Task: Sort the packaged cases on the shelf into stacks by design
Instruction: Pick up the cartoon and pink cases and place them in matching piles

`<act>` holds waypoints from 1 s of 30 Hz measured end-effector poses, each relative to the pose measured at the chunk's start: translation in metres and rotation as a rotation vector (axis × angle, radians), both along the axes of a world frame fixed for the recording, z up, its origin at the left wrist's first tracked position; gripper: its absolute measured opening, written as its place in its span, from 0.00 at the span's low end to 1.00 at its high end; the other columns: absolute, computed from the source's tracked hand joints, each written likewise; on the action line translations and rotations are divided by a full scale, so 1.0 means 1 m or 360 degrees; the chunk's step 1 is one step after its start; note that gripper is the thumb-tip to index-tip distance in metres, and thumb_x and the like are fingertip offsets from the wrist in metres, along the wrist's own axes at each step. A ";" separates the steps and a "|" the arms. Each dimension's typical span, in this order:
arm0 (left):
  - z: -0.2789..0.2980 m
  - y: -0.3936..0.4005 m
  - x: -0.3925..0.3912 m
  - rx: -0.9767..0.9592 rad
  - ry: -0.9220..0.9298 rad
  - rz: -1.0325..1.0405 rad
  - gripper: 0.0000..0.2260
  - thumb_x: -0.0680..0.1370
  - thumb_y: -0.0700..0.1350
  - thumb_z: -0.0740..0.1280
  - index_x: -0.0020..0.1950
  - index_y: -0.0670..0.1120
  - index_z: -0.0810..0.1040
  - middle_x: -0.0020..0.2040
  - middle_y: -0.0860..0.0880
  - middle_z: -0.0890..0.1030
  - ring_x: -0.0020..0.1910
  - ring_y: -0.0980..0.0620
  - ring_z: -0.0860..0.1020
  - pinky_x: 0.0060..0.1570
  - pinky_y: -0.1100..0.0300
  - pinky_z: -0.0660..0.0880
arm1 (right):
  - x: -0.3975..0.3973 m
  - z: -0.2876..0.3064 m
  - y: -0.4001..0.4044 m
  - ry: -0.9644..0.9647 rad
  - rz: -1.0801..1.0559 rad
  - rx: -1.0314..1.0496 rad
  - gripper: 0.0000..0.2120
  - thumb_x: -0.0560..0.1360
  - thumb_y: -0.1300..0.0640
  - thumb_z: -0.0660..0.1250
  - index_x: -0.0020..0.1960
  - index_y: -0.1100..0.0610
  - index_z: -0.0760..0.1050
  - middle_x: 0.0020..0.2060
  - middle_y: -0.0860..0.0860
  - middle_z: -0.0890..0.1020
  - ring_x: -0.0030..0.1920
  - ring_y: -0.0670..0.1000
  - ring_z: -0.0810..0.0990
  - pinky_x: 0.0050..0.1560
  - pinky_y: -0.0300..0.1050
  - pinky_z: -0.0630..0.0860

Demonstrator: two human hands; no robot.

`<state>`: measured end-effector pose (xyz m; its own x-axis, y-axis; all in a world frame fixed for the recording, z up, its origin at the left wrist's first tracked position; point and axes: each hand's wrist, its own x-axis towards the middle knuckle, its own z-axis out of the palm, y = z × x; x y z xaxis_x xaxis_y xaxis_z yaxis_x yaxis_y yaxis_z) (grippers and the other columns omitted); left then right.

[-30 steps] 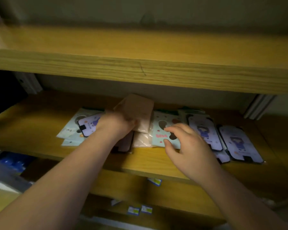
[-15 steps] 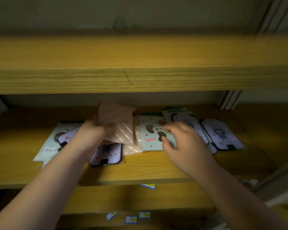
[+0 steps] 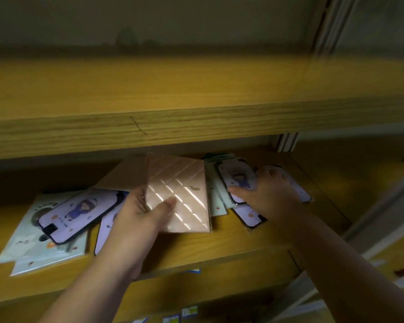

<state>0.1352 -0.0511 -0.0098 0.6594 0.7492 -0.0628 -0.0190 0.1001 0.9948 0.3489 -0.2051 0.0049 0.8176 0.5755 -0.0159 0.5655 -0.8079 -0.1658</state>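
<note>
Your left hand grips the pink quilted case, long axis running 12 to 6, above the shelf; your right hand, at its 3 o'clock, pinches a purple-figure case.

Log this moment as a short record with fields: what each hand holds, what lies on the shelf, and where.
left hand: grips the pink quilted case, thumb on its face, lifted at a tilt
right hand: holds a lilac girl-design case at the right pile
left pile: another lilac girl case lies on pale mint packs
middle: mint packs partly hidden behind the pink case
surface: wooden shelf, another board above
</note>
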 end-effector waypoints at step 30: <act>0.032 -0.190 -0.023 -0.0014 -0.0225 0.0128 0.17 0.72 0.43 0.73 0.61 0.45 0.79 0.52 0.42 0.87 0.48 0.44 0.86 0.39 0.57 0.81 | -0.053 0.031 -0.189 0.1291 -0.0033 0.1956 0.08 0.81 0.52 0.62 0.55 0.44 0.79 0.45 0.45 0.88 0.45 0.47 0.87 0.49 0.52 0.84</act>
<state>0.1121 -0.2411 0.0225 0.6001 0.7997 0.0195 -0.1669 0.1013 0.9808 0.2958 -0.3939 0.0360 0.8318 0.5549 0.0156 -0.0249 0.0654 -0.9975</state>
